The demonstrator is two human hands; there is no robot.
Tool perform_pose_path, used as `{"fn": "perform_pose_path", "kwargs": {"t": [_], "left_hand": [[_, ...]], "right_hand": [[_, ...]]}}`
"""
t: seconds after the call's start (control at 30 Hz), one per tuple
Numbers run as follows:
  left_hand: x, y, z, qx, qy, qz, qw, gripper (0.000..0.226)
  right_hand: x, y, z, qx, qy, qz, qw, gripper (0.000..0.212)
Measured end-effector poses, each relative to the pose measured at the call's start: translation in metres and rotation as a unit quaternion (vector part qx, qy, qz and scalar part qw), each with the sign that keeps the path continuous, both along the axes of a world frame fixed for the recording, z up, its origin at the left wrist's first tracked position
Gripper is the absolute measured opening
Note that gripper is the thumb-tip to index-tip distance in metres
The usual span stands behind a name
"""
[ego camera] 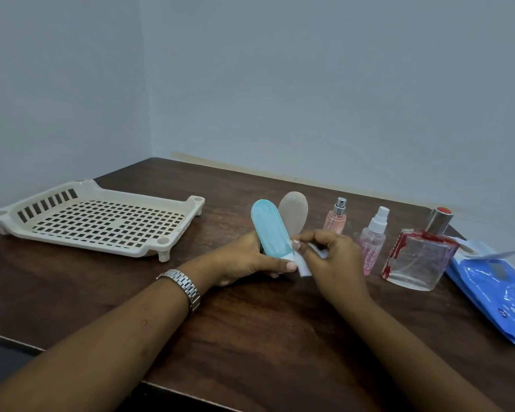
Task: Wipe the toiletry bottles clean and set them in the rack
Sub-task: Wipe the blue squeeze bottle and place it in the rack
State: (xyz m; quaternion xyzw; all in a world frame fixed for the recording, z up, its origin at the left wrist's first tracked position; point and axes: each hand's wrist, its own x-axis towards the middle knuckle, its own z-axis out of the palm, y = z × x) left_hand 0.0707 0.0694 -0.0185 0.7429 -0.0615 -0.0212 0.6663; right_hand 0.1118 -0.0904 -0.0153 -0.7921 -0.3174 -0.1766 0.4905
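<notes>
You've got a pale-blue oval plastic bottle (269,230), white wipe (305,270), beige oval plastic bottle (293,212), cream plastic rack (101,221) w/ square-hole grid, clear square glass bottle (419,263) w/ red smears, blue wipes pack (500,292), dark-brown woodgrain worktop (250,337).

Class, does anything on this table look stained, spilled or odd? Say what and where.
The square glass bottle, beside the blue wipes pack, has red smears across its shoulder and down its left edge; it looks dirty.
</notes>
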Motion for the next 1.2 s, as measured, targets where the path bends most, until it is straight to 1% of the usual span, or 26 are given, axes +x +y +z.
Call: {"fn": "perform_pose_path", "kwargs": {"t": [0.07,0.2,0.37,0.43,0.53,0.6,0.7,0.77,0.87,0.93,1.0,1.07,1.13,1.2], "left_hand": [[-0.001,0.000,0.000,0.000,-0.003,-0.001,1.000,0.034],[-0.001,0.001,-0.001,0.010,-0.009,-0.013,1.000,0.031],[0.000,0.001,-0.002,0.012,-0.011,-0.007,1.000,0.035],[-0.001,0.001,-0.001,0.015,-0.018,-0.012,1.000,0.030],[-0.002,0.001,-0.001,0.028,-0.022,-0.021,0.999,0.027],[-0.001,0.001,-0.001,0.030,-0.020,-0.019,0.999,0.029],[0.000,0.000,-0.002,0.008,-0.017,-0.006,1.000,0.031],[0.000,0.001,-0.002,0.005,-0.021,-0.010,1.000,0.027],[-0.001,0.000,-0.002,0.017,-0.021,-0.020,0.999,0.023],[-0.001,0.000,-0.002,0.022,-0.020,-0.016,0.999,0.025],[-0.001,0.000,-0.002,0.015,-0.019,-0.009,1.000,0.026],[-0.001,0.001,-0.002,0.002,-0.022,-0.009,1.000,0.025],[-0.001,0.001,-0.002,0.007,-0.019,-0.011,1.000,0.026],[0.000,0.001,-0.004,0.021,-0.017,-0.015,1.000,0.030]], "right_hand": [[-0.002,0.002,0.000,0.000,-0.008,-0.006,1.000,0.011],[-0.008,-0.006,-0.005,-0.042,-0.052,0.015,0.998,0.013],[0.000,0.001,0.000,-0.020,-0.019,-0.013,1.000,0.012],[-0.004,0.002,-0.001,-0.019,-0.042,-0.003,0.999,0.013],[-0.010,-0.006,-0.006,-0.046,-0.079,0.027,0.995,0.015],[-0.006,-0.007,-0.005,-0.046,-0.066,0.019,0.997,0.015],[0.000,0.002,0.000,-0.020,-0.042,-0.007,0.999,0.013],[-0.004,0.003,0.000,-0.027,-0.062,0.003,0.998,0.014],[-0.010,-0.006,-0.004,-0.070,-0.104,0.032,0.992,0.017],[-0.006,-0.008,-0.003,-0.069,-0.091,0.023,0.993,0.016],[-0.003,-0.002,-0.001,-0.044,-0.069,0.010,0.997,0.014],[-0.002,0.003,0.001,-0.035,-0.069,0.007,0.997,0.014],[-0.003,0.002,-0.001,-0.043,-0.077,0.012,0.996,0.015],[-0.002,-0.003,-0.004,-0.036,-0.053,0.019,0.998,0.014]]}}
